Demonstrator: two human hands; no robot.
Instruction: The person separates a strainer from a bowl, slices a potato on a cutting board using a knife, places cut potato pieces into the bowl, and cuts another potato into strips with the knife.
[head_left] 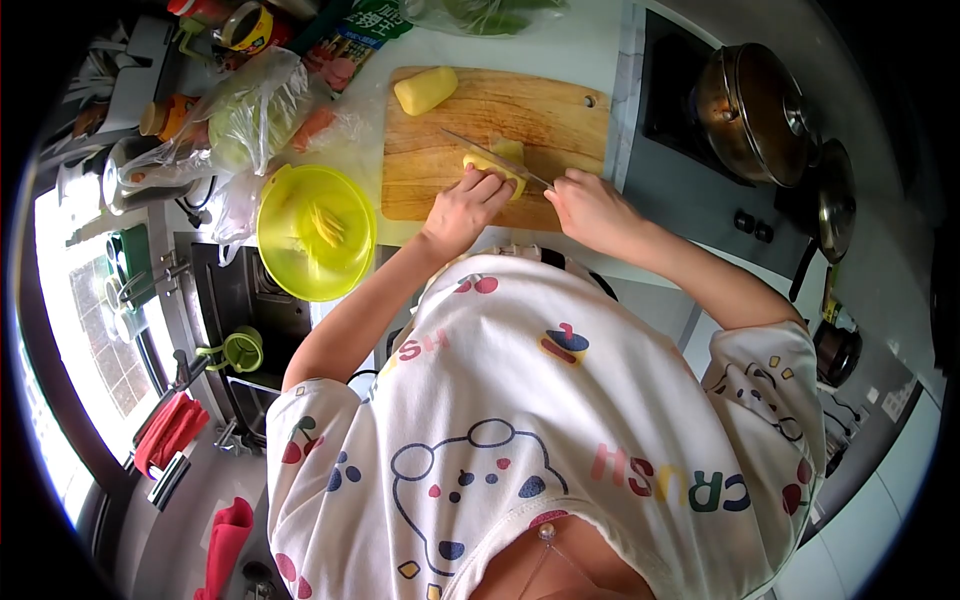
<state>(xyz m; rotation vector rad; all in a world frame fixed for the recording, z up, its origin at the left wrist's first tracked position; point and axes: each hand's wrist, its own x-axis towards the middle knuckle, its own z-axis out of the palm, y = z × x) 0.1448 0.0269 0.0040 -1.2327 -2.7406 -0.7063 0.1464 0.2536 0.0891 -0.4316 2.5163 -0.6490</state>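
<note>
My right hand [592, 212] is closed around the handle of a kitchen knife [482, 150]. Its blade slants to the upper left across a peeled potato [511, 184] on the wooden cutting board [440, 160]. With bent fingers, my left hand [466, 208] presses on that potato close to the blade. Cut potato slices [508, 150] lie just beyond the knife. Another peeled potato [426, 91] rests at the board's far left corner. To the left of the board, a yellow-green basin [282, 268] holds some pale yellow strips [327, 225].
A bagged cabbage [245, 125] and packets crowd the counter at the upper left. The sink [275, 310] with a green cup [242, 349] lies lower left. On the right, a lidded pot [745, 115] sits on the stove [690, 200], with a pan [835, 200] beside it.
</note>
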